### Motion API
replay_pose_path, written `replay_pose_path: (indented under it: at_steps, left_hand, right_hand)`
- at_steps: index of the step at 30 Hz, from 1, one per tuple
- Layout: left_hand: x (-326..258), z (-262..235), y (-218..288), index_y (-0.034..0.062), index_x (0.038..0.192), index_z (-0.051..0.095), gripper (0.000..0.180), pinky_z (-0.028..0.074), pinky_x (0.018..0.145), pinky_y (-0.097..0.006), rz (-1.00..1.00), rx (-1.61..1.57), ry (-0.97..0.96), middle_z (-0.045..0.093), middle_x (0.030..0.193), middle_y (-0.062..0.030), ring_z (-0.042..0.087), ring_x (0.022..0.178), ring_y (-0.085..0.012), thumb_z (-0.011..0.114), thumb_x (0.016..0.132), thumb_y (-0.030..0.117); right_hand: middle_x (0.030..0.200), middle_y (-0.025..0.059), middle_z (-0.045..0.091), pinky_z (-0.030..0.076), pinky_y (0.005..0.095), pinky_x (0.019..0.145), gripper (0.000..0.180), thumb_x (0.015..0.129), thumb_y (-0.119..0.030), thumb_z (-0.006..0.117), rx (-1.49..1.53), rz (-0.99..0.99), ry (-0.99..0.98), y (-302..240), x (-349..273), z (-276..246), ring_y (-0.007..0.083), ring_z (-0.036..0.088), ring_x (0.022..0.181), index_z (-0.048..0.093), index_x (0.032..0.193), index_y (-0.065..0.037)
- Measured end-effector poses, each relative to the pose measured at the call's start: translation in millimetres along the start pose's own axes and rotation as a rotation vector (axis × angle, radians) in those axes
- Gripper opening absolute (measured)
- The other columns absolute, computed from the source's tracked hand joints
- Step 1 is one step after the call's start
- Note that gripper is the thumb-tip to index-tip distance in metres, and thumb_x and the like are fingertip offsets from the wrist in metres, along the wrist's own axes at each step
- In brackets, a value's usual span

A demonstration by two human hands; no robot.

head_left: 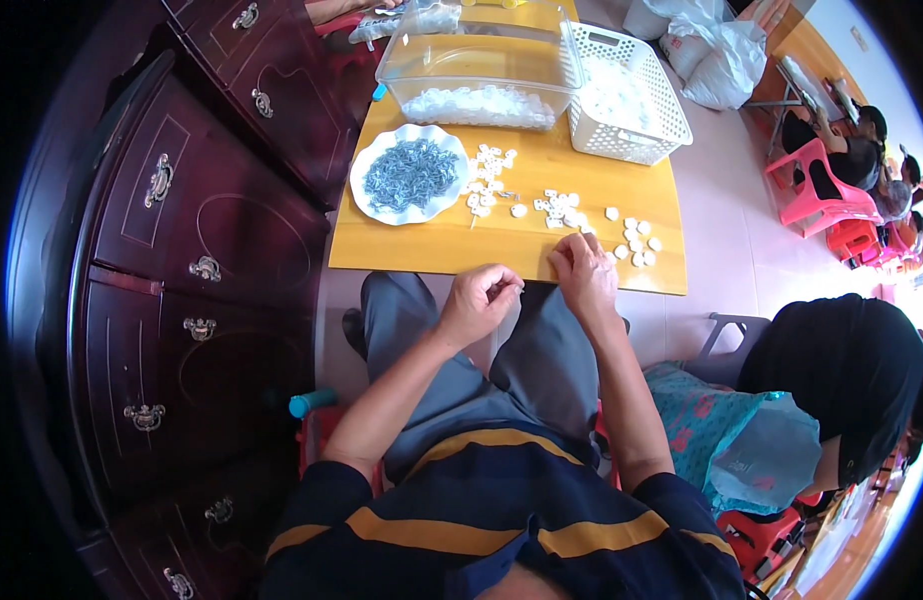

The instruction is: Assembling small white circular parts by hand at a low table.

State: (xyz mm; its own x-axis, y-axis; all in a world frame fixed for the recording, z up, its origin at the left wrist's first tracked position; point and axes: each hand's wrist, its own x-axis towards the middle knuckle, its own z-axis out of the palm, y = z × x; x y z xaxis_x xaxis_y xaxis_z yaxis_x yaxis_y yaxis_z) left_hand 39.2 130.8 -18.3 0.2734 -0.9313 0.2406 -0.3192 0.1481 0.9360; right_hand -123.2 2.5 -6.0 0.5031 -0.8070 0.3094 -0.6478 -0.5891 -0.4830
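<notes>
My left hand [479, 303] is held just off the near edge of the table, above my lap. Its thumb and fingertips are pinched together; what they hold, if anything, is too small to name. My right hand [588, 276] rests at the table's near edge with its fingers bent and drawn together, and its fingertips are hidden. Just beyond it lie small white plastic pieces [561, 208], with round white pieces [637, 243] to its right. More small white pieces [485, 185] are spread beside a scalloped white plate [360, 183] heaped with small grey metal parts [414, 176].
On the yellow table [412, 248] stand a clear plastic bin [482, 60] and a white perforated basket [637, 148], both with white pieces inside. Dark wooden drawers [197, 230] line the left. A teal patterned bag [712, 430] and a person in black [832, 380] are close at right.
</notes>
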Motion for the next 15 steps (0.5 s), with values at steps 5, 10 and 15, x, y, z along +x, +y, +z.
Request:
replay_pose_path:
  at_steps: [5, 10, 15]
  left_hand:
    - [-1.8, 1.3, -2.5, -0.0011, 0.092, 0.068, 0.003, 0.051, 0.063, -0.028, -0.007, -0.014, 0.011, 0.070, 0.079, -0.0072, 0.064, 0.067, -0.0125, 0.068, 0.089, 0.001]
    - [1.0, 5.4, -3.8, -0.0007, 0.098, 0.067, 0.004, 0.045, 0.060, -0.020, 0.033, -0.064, -0.005, 0.063, 0.080, 0.0027, 0.054, 0.068, -0.0014, 0.065, 0.095, 0.002]
    - [7.2, 12.6, -0.1, -0.0010, 0.096, 0.066, 0.004, 0.048, 0.062, -0.022, -0.029, -0.105, -0.009, 0.065, 0.080, -0.0005, 0.058, 0.068, -0.0043, 0.065, 0.094, 0.002]
  right_hand:
    - [0.083, 0.0123, 0.068, 0.054, 0.0400, 0.067, 0.013, 0.091, -0.009, 0.069, 0.211, -0.013, 0.016, -9.1, -16.3, -9.4, 0.0317, 0.068, 0.075, 0.058, 0.093, -0.002]
    - [0.077, 0.0037, 0.065, 0.050, 0.0266, 0.063, 0.008, 0.097, -0.005, 0.066, 0.707, 0.180, -0.055, -12.5, -51.1, -5.1, 0.0079, 0.059, 0.069, 0.063, 0.102, 0.000]
    - [0.089, -0.0004, 0.067, 0.048, 0.0220, 0.066, 0.010, 0.100, -0.008, 0.063, 1.048, 0.401, -0.077, -15.3, -67.1, -0.3, 0.0060, 0.058, 0.074, 0.065, 0.108, -0.003]
